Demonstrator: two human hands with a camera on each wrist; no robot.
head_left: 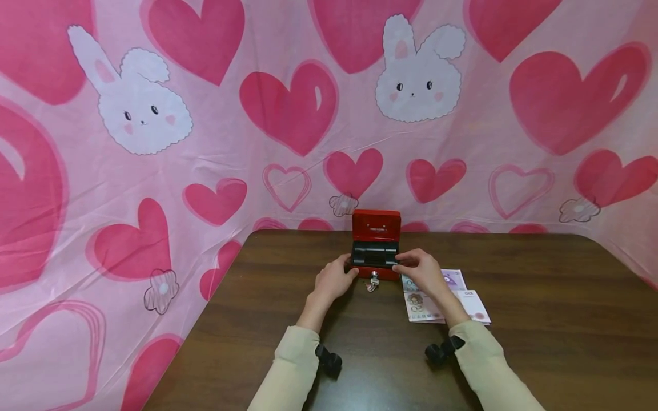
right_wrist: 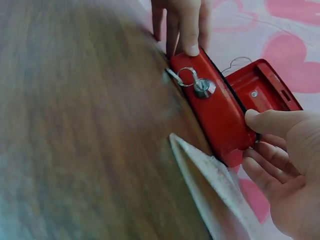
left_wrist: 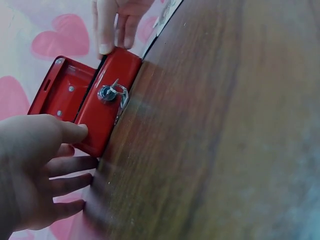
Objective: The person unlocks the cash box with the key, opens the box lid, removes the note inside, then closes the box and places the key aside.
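Note:
A small red cash box (head_left: 386, 274) stands on the table with its lid (head_left: 376, 218) raised and a black tray (head_left: 374, 254) inside. In its front lock (left_wrist: 106, 93) sits a key, with a ring and keys (right_wrist: 184, 77) hanging from it. My left hand (head_left: 333, 279) holds the box's left front corner, thumb on the front face and fingers along the side. At the right end, my right hand (head_left: 422, 273) pinches the upper edge with thumb and fingers. Whether it grips the tray or the box wall is hard to tell.
Several banknotes (head_left: 424, 308) lie overlapping on the brown wooden table (head_left: 555, 319), right of the box and partly under my right forearm. Behind the table hangs a pink cloth (head_left: 354, 131) with hearts and rabbits. Black wrist cameras (head_left: 329, 362) are strapped below both hands.

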